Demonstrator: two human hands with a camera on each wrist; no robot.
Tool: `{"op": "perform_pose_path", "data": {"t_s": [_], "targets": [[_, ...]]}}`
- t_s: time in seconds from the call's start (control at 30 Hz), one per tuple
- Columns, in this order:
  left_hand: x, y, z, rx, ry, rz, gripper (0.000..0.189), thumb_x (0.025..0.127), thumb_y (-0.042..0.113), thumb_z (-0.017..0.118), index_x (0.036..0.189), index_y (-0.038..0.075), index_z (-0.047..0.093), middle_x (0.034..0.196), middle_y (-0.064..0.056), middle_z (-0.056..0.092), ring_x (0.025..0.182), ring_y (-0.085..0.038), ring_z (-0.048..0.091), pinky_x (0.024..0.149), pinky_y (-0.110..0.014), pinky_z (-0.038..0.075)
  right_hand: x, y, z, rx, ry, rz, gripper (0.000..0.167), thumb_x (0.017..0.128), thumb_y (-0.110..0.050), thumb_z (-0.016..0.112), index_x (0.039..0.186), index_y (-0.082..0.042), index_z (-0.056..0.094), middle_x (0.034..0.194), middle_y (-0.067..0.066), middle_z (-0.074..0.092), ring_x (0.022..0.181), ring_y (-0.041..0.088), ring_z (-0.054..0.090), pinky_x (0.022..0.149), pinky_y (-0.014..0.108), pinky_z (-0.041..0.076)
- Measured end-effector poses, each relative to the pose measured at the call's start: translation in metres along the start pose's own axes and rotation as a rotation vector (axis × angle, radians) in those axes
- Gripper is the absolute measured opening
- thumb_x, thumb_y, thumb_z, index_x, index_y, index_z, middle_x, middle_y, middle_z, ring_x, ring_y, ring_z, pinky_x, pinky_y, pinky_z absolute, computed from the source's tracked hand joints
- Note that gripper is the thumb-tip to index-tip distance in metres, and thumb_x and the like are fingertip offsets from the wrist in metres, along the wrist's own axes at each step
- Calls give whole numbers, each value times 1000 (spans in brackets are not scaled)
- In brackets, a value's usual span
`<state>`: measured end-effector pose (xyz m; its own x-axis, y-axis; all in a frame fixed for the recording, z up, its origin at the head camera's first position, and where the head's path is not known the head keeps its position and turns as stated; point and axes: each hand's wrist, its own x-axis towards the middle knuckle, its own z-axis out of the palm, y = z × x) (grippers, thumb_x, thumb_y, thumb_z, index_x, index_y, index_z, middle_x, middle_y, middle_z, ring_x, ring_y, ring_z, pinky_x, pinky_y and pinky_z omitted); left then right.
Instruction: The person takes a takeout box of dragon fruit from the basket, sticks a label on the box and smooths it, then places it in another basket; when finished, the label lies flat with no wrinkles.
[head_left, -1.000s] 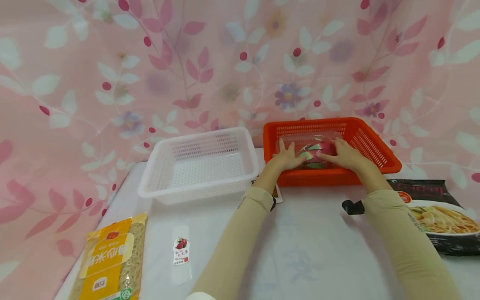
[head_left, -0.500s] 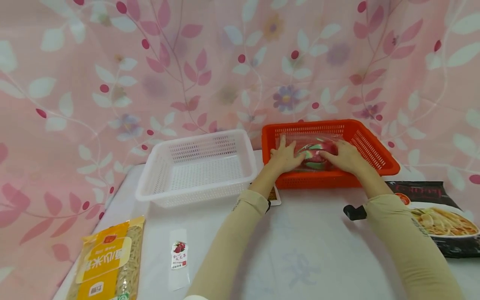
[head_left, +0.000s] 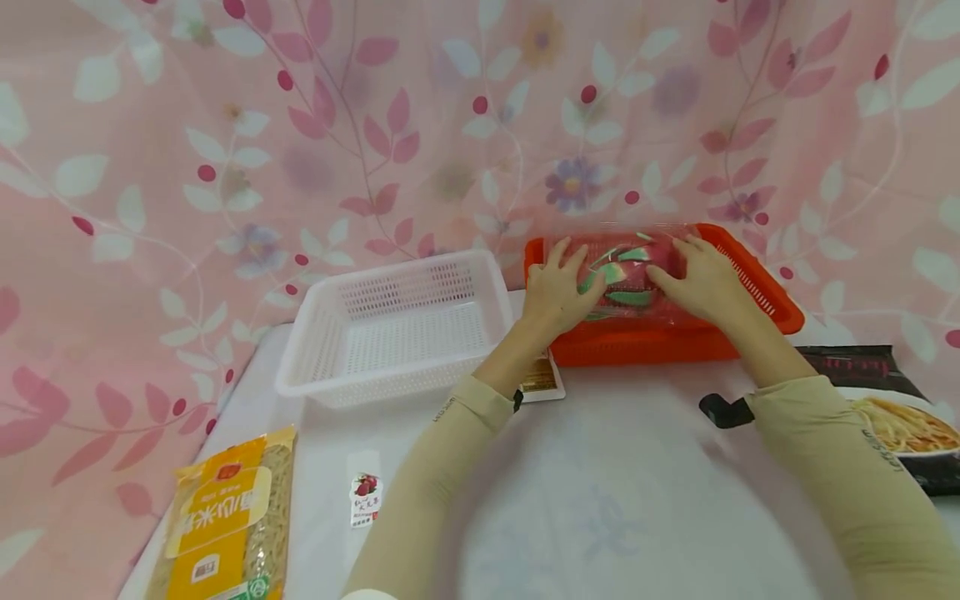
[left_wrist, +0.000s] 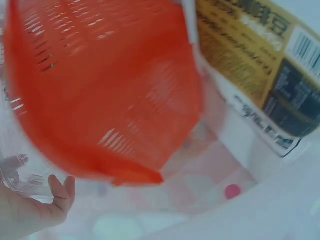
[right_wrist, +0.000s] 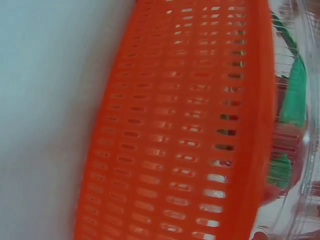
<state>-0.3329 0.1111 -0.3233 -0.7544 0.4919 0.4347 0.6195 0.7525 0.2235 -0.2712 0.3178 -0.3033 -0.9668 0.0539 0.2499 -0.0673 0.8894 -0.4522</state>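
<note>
A clear plastic box with a red, green-scaled dragon fruit in it (head_left: 632, 275) is at rim height over the red basket (head_left: 637, 346). My left hand (head_left: 557, 292) grips its left end, and my right hand (head_left: 705, 279) holds the right end. Both thumbs lie on the near side of the box. In the left wrist view, part of the left hand (left_wrist: 37, 212) shows beside the box's clear corner. The right wrist view has the box (right_wrist: 292, 145) beyond the basket rim (right_wrist: 260, 120), with the right hand almost wholly out of frame.
A white basket (head_left: 397, 379) stands to the left. A gold-and-black printed packet (head_left: 542, 382) lies between the baskets. Noodles in a yellow packet (head_left: 225, 517) are at front left, beside a dragon fruit label (head_left: 366, 500). A black noodle packet (head_left: 862, 375) lies right.
The box of dragon fruit has risen from inside the red basket to its rim, both hands moving up with it. More of the gold-and-black packet now shows.
</note>
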Motion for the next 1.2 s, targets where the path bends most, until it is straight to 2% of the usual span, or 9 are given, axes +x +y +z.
{"op": "perform_pose_path", "data": {"t_s": [0.17, 0.43, 0.53, 0.73, 0.9, 1.07, 1.2], "targets": [[-12, 1, -23, -23, 14, -10, 57, 90, 46, 40, 139, 17, 41, 145, -6, 29, 118, -24, 44, 90, -36, 36, -7, -14, -4, -6, 29, -41, 74, 90, -45, 47, 139, 7, 28, 142, 31, 22, 130, 47, 18, 99, 63, 18], [-33, -1, -53, -69, 37, -21, 57, 90, 45, 41, 140, 17, 39, 147, -5, 26, 115, -30, 43, 93, -38, 32, -20, -39, -9, -7, 76, -87, 72, 90, -45, 48, 141, 1, 29, 144, 26, 23, 129, 46, 20, 96, 65, 22], [-46, -3, -59, -74, 81, 18, 56, 91, 44, 41, 139, 15, 40, 147, -6, 26, 114, -32, 44, 93, -39, 32, -29, -48, -11, -16, 100, -114, 71, 90, -46, 47, 141, 0, 29, 144, 25, 24, 127, 48, 23, 96, 65, 20], [-78, -7, -69, -131, 220, 145, 53, 91, 41, 45, 135, 10, 46, 143, -11, 32, 114, -32, 45, 89, -41, 35, -53, -65, -17, -44, 136, -162, 70, 90, -46, 48, 141, -1, 31, 146, 22, 24, 122, 52, 28, 96, 65, 22], [-111, -11, -76, -156, 284, 202, 52, 90, 37, 49, 132, 6, 48, 142, -13, 33, 123, -27, 38, 87, -43, 35, -77, -78, -14, -41, 118, -187, 69, 88, -44, 53, 139, 0, 35, 143, 23, 28, 120, 52, 30, 93, 65, 28], [-147, -14, -82, -163, 302, 210, 52, 89, 33, 52, 132, 4, 48, 141, -16, 34, 121, -33, 38, 87, -45, 36, -99, -88, -6, -28, 102, -233, 66, 87, -39, 58, 138, -3, 38, 142, 22, 31, 113, 52, 36, 84, 65, 37], [-174, -16, -88, -155, 279, 189, 53, 89, 34, 50, 134, 7, 46, 142, -13, 33, 115, -35, 40, 85, -44, 42, -113, -94, -1, 7, 77, -264, 65, 85, -35, 61, 138, -5, 39, 142, 21, 31, 114, 49, 37, 77, 63, 42]]}}
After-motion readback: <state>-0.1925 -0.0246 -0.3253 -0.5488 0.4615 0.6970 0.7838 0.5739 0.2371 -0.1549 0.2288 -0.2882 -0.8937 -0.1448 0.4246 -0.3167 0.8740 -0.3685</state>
